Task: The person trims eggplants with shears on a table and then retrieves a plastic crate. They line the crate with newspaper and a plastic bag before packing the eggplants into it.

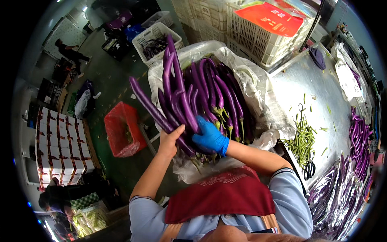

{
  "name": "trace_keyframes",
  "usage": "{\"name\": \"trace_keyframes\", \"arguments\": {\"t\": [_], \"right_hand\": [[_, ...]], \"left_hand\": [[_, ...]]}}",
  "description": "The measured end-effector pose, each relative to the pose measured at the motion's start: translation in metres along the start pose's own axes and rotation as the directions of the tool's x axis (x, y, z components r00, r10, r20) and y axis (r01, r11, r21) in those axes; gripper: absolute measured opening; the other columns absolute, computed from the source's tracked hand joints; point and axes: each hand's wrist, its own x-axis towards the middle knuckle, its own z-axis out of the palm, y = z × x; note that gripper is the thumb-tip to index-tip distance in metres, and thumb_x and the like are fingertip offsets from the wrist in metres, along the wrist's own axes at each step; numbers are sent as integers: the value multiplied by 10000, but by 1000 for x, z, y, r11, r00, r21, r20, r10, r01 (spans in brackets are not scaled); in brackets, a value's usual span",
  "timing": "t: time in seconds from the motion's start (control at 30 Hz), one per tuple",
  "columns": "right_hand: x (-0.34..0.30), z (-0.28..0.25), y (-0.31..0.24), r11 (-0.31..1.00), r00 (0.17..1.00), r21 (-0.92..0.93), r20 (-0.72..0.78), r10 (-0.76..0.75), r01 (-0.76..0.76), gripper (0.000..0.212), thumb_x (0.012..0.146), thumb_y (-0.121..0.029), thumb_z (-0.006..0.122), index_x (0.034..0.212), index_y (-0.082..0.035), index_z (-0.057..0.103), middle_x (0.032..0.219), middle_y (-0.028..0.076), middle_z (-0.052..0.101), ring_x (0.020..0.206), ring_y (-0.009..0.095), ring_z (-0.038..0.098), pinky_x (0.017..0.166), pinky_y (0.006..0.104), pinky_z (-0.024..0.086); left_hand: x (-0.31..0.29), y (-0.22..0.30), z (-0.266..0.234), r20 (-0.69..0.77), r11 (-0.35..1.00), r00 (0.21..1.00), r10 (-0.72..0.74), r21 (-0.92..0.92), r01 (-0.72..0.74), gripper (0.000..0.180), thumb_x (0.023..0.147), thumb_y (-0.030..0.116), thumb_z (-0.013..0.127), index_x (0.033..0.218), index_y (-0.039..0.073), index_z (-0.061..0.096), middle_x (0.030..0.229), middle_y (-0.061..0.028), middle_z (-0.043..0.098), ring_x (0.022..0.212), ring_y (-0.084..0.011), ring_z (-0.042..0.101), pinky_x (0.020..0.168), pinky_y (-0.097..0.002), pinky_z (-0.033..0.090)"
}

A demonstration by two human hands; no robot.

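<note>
Several long purple eggplants [227,92] lie in a crate lined with a white plastic sheet [258,86] in front of me. My bare left hand [171,139] is closed around a long eggplant [148,103] that slants up to the left over the liner's edge. Beside it, my right hand [210,136] in a blue glove is wrapped against a bunch of eggplants [177,94], which points up and away from me. The stem ends of this bunch face my body. Part of the right fingers is hidden behind the eggplants.
A metal table [290,88] on the right holds cut green stems [302,139], black-handled scissors [309,167] and more eggplants [358,135]. Left stands a red lined bin [121,129]. Stacked crates [250,40] rise behind; a white basket [157,30] and two people are farther left.
</note>
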Motion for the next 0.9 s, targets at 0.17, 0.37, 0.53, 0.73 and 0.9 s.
{"name": "trace_keyframes", "arguments": {"t": [0.17,0.37,0.53,0.73,0.9], "right_hand": [[51,-43,-1,927,989,372,-148,8,48,384,665,-98,567,1018,-6,448,794,100,552,704,206,528,643,294,421],[57,-104,93,816,866,309,59,496,-488,314,654,-27,569,956,-33,483,728,40,529,579,114,486,507,242,414],[20,-118,115,838,875,276,29,483,-472,366,652,-26,573,1004,-35,474,753,41,537,591,110,508,510,231,422],[21,-113,114,917,933,220,-69,354,-332,468,616,-6,561,1065,4,428,802,98,555,669,164,527,591,279,441],[38,-64,109,974,998,-217,-9,64,-64,507,570,-142,616,1020,19,448,969,219,506,865,326,514,741,361,416]], "left_hand": [[83,8,16,58,982,990,-129,-133,135,344,692,75,598,1019,30,501,963,-90,555,895,-212,531,773,-359,433],[157,-81,-12,24,880,886,-463,-112,462,234,708,128,572,919,28,544,925,-106,572,851,-227,544,772,-381,430],[150,-74,-8,20,865,874,-486,-127,485,248,710,128,565,938,33,544,948,-98,566,860,-231,542,782,-389,431],[145,-71,-11,40,862,871,-490,-130,491,270,714,121,556,965,25,537,977,-94,556,891,-225,530,807,-380,413],[139,-76,-5,37,902,914,-405,-146,406,273,724,94,525,987,20,527,997,-93,548,915,-225,519,817,-375,405]]}}
